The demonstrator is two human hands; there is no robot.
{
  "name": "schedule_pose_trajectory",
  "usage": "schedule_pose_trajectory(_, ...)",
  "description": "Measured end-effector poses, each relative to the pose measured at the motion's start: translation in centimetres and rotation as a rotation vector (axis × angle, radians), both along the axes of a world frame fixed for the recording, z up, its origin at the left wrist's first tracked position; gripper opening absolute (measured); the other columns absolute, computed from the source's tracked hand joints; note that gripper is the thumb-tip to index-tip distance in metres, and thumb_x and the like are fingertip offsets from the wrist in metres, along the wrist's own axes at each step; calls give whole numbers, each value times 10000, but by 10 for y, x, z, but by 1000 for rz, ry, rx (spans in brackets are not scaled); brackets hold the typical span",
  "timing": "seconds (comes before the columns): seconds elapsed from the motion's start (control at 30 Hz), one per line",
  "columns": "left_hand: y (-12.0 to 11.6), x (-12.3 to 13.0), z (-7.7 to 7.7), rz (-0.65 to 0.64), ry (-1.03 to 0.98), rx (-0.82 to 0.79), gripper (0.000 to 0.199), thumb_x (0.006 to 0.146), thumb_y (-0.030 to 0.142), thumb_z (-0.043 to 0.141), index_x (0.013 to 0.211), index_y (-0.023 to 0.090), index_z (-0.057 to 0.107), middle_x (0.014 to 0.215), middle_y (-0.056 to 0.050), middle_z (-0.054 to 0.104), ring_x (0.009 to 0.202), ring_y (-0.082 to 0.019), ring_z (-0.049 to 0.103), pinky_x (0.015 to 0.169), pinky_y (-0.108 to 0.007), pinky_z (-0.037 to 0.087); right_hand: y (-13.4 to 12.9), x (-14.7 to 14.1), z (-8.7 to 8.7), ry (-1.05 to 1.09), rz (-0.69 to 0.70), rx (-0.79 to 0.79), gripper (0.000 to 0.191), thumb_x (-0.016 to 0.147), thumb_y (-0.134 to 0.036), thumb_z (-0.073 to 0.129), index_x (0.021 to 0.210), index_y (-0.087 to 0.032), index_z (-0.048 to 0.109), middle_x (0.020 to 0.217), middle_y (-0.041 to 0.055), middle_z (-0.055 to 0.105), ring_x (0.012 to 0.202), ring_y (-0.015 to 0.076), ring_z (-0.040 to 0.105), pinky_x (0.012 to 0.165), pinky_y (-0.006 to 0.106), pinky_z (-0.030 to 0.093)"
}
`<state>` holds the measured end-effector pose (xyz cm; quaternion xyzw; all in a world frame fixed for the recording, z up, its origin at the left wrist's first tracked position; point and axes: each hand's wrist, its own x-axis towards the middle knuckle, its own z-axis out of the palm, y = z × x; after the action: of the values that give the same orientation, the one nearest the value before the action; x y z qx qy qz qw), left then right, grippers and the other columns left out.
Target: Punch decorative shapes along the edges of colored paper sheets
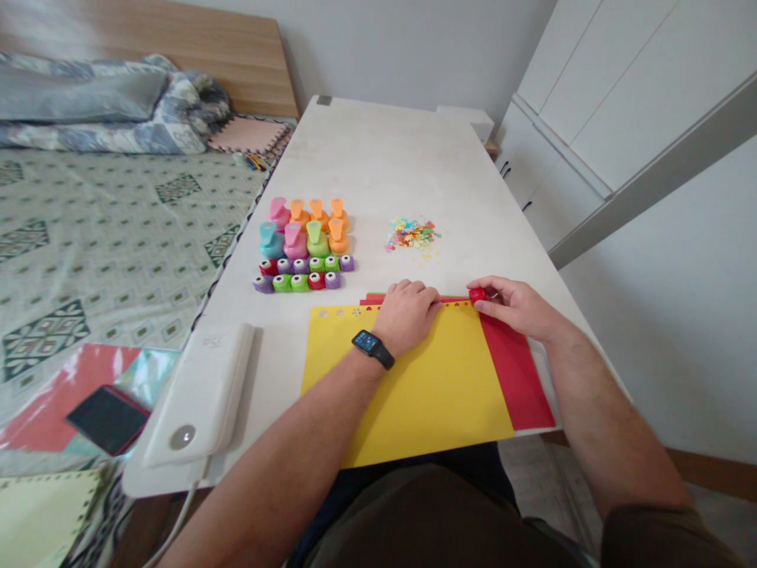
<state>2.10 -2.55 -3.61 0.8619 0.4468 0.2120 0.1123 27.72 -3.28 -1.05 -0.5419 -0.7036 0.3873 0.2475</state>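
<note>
A yellow sheet of paper [438,379] lies at the table's front, with a row of small punched shapes along its far edge. Under its right side shows a red sheet of paper [519,375]. My left hand [408,315], a black watch [374,349] on its wrist, rests on the yellow paper with bent fingers at the far edge; the fingertips are hidden. At the sheet's far right corner, my right hand [514,306] pinches a small red craft punch [477,295] between thumb and fingers. The punch sits against the paper edge.
Rows of large punches [304,229] and small punches [301,276] stand left of the paper. A pile of colourful paper cutouts [412,234] lies beyond my hands. At the left edge is a white corded device [204,394]; a dark phone [108,420] lies on the bed.
</note>
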Motion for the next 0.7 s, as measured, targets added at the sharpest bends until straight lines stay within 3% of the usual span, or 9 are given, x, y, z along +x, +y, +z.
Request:
schedule_pose_trajectory(0.27,0,0,2,3,5,-23,240,1011,338,496,970,208,694,963,-77,677,935,-236,573,881,-390,428,-1,-3,0,-23,6,5,412,889,-397,671,1278,-260,672,1054,52,725,824,211,645,747,366,534)
schedule_pose_trajectory(0.47,0,0,3,4,4,-27,239,1011,333,494,980,210,696,976,-80,677,942,-238,575,885,-392,428,1,-3,-4,-4,4,-33,415,869,-432,698,1243,-253,686,928,44,717,796,213,639,743,379,543)
schedule_pose_trajectory(0.7,-1,0,4,5,6,-33,237,1011,328,492,984,208,695,979,-83,676,945,-235,573,893,-393,428,2,1,-5,117,-2,-113,424,824,-394,756,1206,-230,675,1022,58,720,889,215,657,846,400,552)
